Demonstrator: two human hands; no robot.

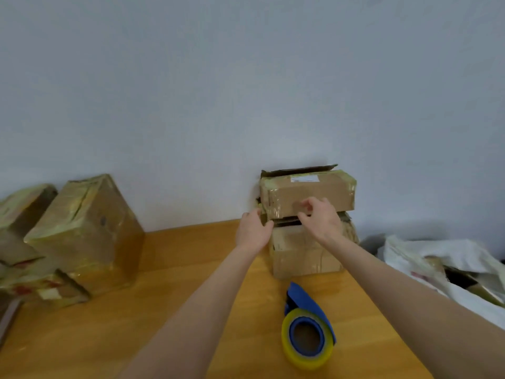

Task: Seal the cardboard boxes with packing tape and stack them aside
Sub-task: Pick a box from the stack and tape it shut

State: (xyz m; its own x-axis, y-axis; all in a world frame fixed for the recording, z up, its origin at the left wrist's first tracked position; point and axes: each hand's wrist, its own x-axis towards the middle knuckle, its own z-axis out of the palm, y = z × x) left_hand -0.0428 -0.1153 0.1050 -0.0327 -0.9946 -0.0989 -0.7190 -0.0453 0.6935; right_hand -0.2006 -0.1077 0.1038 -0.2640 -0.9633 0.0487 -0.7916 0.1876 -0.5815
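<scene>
A person's two bare hands steady the upper tape-wrapped brown cardboard box (314, 191) of a two-box stack, which stands against a pale grey wall (246, 91) at the far edge of an orange-brown wooden table (177, 283). The left hand (252, 231) clasps the upper box's lower left corner, thumb on the front and fingers round the side. The right hand (321, 218) curls its fingers on the front face, pinching the bottom edge. Beneath sits a paler, plain cardboard box (297, 255). A blue tape dispenser with a yellowish roll of packing tape (307, 324) lies on the table just in front of the stack, untouched. Several heavily taped cardboard boxes (84, 231) crowd the table's left end; a crumpled white plastic sack (437, 258) holding cardboard lies at right
</scene>
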